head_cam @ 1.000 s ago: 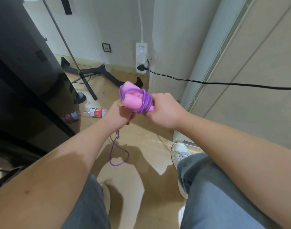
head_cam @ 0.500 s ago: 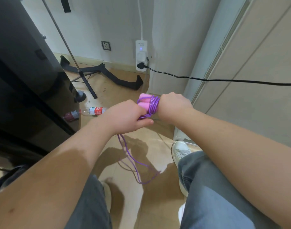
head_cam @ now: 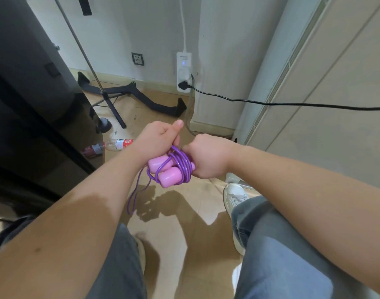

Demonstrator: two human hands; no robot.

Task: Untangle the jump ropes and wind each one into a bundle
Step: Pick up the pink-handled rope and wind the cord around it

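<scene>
So, from where I'm watching: the jump rope (head_cam: 171, 169) is held up in the air between both hands, above the tan floor (head_cam: 197, 203) and just ahead of the person's knees. Its two pink handles (head_cam: 170, 177) sit side by side, rounded ends pointing back at the camera. The purple cord (head_cam: 183, 164) is looped several times around them as a tight band.

The right hand (head_cam: 208, 157) is a closed fist clamped on the far ends of the handles, which disappear into it right past the wraps. I can't see its fingers, only the back of the hand. The left hand (head_cam: 157, 139) is curled round the cord just above the bundle, thumb sticking up. From under it a loose tail (head_cam: 134, 195) of cord hangs down in a long, narrow loop, and I can't tell if it reaches the floor.

Other stuff: a plastic bottle (head_cam: 118, 144) lying on its side by the dark cabinet (head_cam: 33, 93), a light stand (head_cam: 111, 104), a white power strip (head_cam: 184, 70) on the wall with a black cable (head_cam: 271, 104) running off to the right, and a white sneaker (head_cam: 234, 197).
</scene>
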